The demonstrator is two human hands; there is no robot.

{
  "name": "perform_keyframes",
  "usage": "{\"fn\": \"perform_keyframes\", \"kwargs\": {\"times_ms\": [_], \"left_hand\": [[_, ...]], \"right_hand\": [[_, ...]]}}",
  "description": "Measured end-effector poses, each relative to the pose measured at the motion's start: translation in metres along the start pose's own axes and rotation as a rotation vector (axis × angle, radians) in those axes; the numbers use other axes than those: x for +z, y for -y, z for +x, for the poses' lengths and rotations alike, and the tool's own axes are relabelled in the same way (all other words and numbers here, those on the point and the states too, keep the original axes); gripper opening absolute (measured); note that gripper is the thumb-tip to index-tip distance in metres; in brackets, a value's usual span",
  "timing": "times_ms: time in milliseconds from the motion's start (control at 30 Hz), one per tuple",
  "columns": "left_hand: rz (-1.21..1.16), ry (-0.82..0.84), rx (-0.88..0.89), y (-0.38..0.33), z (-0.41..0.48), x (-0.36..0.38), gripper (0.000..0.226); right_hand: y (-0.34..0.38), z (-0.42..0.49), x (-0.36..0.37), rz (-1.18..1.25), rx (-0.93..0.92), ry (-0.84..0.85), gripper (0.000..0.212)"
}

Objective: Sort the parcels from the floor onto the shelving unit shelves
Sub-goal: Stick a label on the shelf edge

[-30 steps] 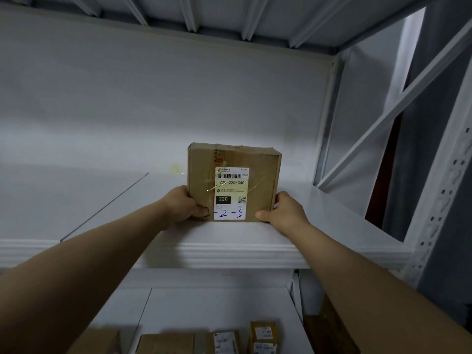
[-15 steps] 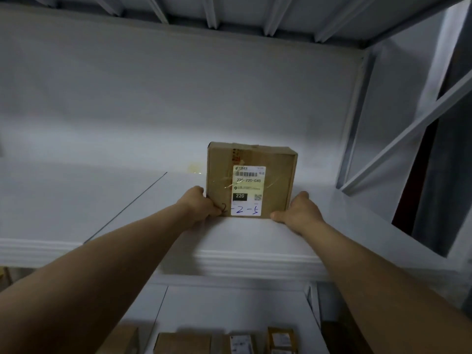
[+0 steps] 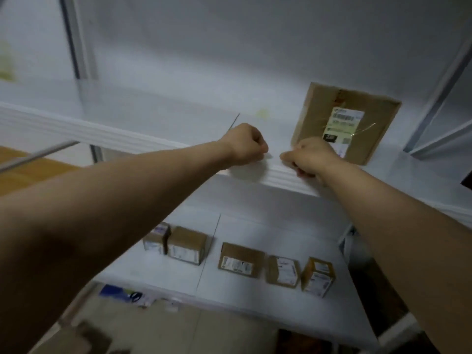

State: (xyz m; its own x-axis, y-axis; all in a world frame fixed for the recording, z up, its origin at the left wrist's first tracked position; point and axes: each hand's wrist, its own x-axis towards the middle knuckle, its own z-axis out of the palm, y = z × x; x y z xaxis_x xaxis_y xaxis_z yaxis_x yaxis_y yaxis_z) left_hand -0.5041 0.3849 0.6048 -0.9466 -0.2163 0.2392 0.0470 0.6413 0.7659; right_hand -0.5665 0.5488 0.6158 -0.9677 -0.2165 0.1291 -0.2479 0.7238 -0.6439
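Your parcel [image 3: 373, 131] stood on edge on the upper shelf [image 3: 178, 116], over at the right, its broad face turned to you. It was a flat, square cardboard box, brown and matte, with a white printed label [image 3: 342, 123] under glossy clear tape. Your right hand [image 3: 310, 157] was just in front of its lower left corner and hid it, fingers curled and thumb pointing left. I couldn't tell whether it touched or gripped the box. Your left hand [image 3: 245, 144] was further left, clear of the parcel, balled into a fist with nothing in it, at the shelf's ribbed white front lip. On the lower shelf [image 3: 255, 226], a row of small cartons [image 3: 240, 259] sat with labels facing out.
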Motion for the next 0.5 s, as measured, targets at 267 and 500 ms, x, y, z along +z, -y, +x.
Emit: {"fn": "perform_keyframes", "kwargs": {"times_ms": [267,500], "left_hand": [[0.235,-0.044,-0.1,0.135,-0.111,-0.136,0.015],[0.294,0.088,-0.478,0.317,-0.196,-0.197,0.018]], "right_hand": [[0.123,-0.081,0.176,0.092,-0.228,0.124,0.026],[0.14,-0.134,0.36,0.102,-0.067,0.522,0.022]]}}
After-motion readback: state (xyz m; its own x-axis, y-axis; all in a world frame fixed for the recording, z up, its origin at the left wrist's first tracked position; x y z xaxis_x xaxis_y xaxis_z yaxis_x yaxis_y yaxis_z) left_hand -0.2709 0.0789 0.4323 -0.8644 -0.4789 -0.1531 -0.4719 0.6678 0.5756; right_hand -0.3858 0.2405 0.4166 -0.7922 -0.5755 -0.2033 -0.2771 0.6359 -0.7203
